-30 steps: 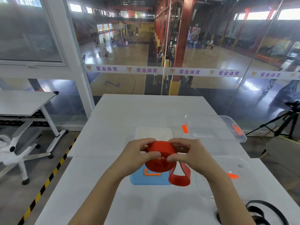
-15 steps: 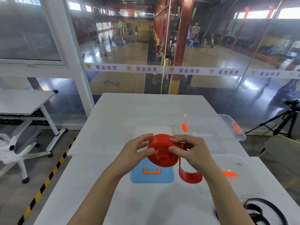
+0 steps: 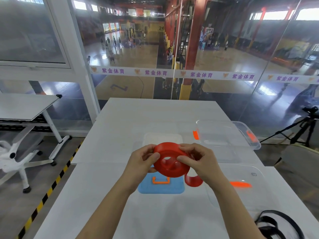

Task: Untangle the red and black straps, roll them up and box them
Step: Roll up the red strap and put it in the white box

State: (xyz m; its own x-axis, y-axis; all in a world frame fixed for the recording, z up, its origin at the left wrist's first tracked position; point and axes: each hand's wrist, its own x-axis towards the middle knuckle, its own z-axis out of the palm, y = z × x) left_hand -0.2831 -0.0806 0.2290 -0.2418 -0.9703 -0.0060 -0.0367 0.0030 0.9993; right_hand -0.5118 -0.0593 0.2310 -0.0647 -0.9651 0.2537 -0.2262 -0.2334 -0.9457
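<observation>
Above the white table (image 3: 110, 195), a red strap (image 3: 170, 159) is held up as a nearly finished coil so that the last turns can be wound on. On its left side the coil is pinched by the left hand (image 3: 140, 160), apparently to keep the turns from springing loose. On its right side it is gripped by the right hand (image 3: 201, 160), below which a short red tail (image 3: 193, 181) hangs free. A blue lid (image 3: 161, 186) lies beneath the coil. Open room is left along the near edge. Further right, a clear box (image 3: 227, 135) stands open and unobstructed, and the black strap (image 3: 278, 225) is left loose at the right corner, close to the edge.
</observation>
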